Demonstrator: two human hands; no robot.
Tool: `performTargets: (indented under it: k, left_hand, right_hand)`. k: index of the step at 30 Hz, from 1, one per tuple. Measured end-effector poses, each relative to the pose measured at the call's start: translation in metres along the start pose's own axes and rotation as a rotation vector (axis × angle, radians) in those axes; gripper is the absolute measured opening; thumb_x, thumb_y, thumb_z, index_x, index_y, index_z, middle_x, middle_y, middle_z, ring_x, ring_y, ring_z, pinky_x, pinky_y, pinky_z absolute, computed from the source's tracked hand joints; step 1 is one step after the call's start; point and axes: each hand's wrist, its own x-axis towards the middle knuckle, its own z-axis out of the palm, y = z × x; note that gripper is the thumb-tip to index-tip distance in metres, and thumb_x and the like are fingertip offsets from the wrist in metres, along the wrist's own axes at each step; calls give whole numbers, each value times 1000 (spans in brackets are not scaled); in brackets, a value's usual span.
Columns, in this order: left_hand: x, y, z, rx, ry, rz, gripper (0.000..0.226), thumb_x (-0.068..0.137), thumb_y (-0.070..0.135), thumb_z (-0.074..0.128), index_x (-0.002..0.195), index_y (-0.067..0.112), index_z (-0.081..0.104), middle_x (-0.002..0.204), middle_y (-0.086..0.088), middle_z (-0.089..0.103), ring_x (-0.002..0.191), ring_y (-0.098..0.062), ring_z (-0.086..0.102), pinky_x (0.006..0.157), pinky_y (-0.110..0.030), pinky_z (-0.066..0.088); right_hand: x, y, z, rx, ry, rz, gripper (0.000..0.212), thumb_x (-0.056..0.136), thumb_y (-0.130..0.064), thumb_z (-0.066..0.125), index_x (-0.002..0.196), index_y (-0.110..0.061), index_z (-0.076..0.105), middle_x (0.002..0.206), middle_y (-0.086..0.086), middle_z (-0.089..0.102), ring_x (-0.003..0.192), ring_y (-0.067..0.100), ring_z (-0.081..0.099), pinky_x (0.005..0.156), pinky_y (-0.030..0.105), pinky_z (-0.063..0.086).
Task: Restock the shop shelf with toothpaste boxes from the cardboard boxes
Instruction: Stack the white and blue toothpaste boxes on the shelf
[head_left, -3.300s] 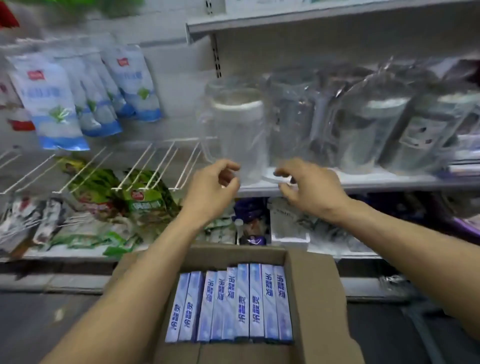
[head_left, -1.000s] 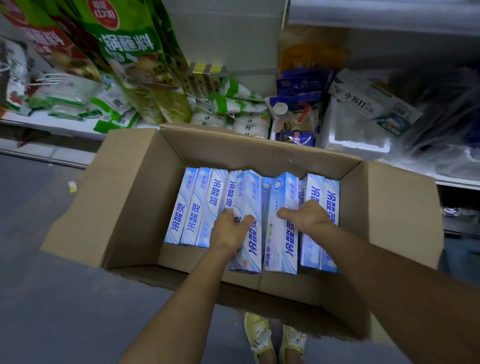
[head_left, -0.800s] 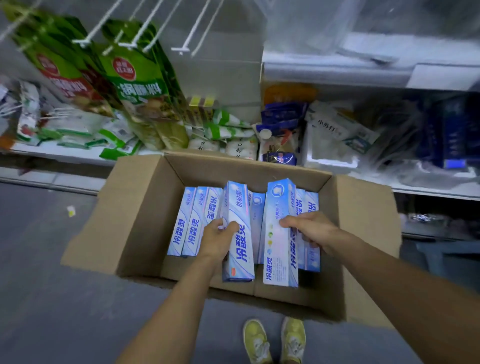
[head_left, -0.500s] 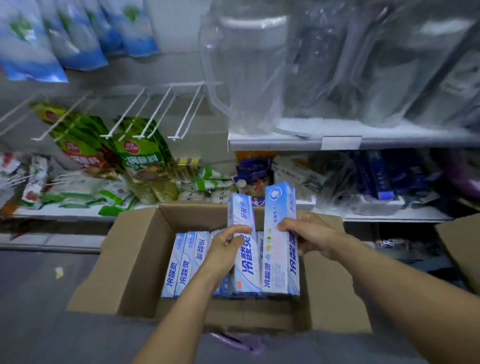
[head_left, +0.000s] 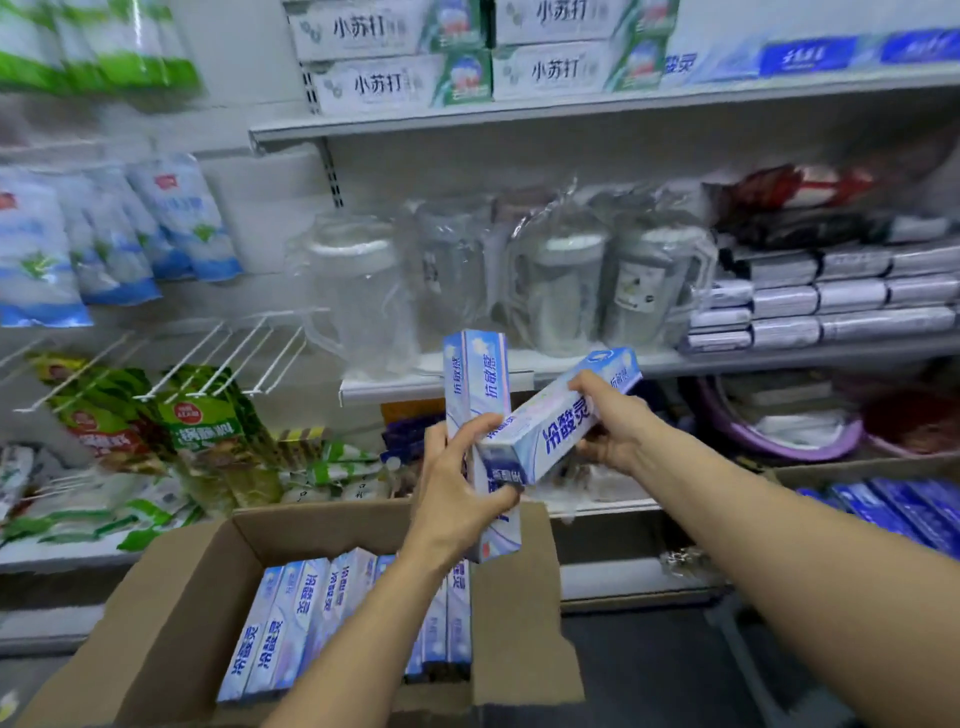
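Observation:
My left hand (head_left: 457, 483) grips an upright blue-and-white toothpaste box (head_left: 478, 374) above the open cardboard box (head_left: 171, 613). My right hand (head_left: 613, 421) grips a second toothpaste box (head_left: 556, 426), tilted sideways so its near end lies against my left thumb. Several more toothpaste boxes (head_left: 301, 623) stand in a row inside the cardboard box. The top shelf (head_left: 571, 106) carries white toothpaste cartons (head_left: 395, 83) and blue ones (head_left: 810, 54).
The middle shelf (head_left: 779, 353) holds bagged plastic jugs (head_left: 358, 291) and stacked silver packs (head_left: 841, 296). Wire hooks (head_left: 228, 358) with green sachets (head_left: 202, 415) hang at the left. A purple basin (head_left: 779, 426) sits lower right, dark blue boxes (head_left: 893, 504) beside it.
Both hands lifted the two toothpaste boxes out of the cardboard box to mid-shelf height. The right-hand box tipped from upright to sideways. My view rose to the upper shelves.

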Motion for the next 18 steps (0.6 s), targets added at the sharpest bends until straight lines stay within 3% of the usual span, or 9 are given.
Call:
performTargets:
  k: [3, 6, 9, 12, 15, 18]
  left_hand:
    - [-6, 43, 39, 16, 111, 64, 71, 63, 10, 83, 106, 59, 56, 111, 6, 42, 100, -2, 50, 82, -7, 42]
    - [-8, 76, 74, -38, 151, 113, 61, 65, 22, 85, 108, 56, 59, 109, 1, 46, 103, -11, 55, 86, -21, 48]
    - [-4, 113, 97, -367, 179, -28, 42, 65, 42, 85, 102, 39, 67, 108, -3, 67, 94, -18, 68, 81, -34, 56]
    - [3, 148, 111, -641, 102, -179, 39, 74, 37, 72, 108, 19, 66, 97, -6, 75, 80, -20, 72, 67, -31, 58]
    - [13, 171, 123, -726, 65, -278, 50, 75, 43, 70, 115, 13, 64, 102, -11, 74, 84, -26, 72, 73, -39, 59]
    - [27, 193, 130, -720, 52, -338, 57, 72, 49, 71, 116, 15, 64, 104, -13, 73, 91, -32, 70, 85, -48, 57]
  right_hand:
    - [-10, -24, -42, 5, -13, -6, 17, 80, -24, 63, 92, -15, 55, 65, 3, 60, 51, 15, 57, 39, 20, 44]
    - [-18, -46, -87, -53, -107, -5, 21, 80, -36, 61, 87, -17, 58, 74, 5, 64, 65, 20, 63, 58, 30, 51]
    - [-14, -67, -138, 17, -161, -31, 46, 85, -54, 57, 110, -15, 56, 99, 11, 60, 93, 35, 64, 79, 42, 54]
    - [-6, -91, -189, 174, -175, -159, 58, 84, -51, 64, 131, -22, 46, 122, 11, 58, 97, 31, 63, 72, 42, 56]
    - [-8, -118, -229, 14, -243, -275, 18, 90, -37, 62, 104, -26, 58, 105, 3, 63, 89, 23, 60, 74, 38, 52]
    - [-7, -147, -263, -248, -285, -347, 11, 86, -34, 66, 93, -27, 61, 94, -4, 65, 84, 16, 55, 75, 35, 42]
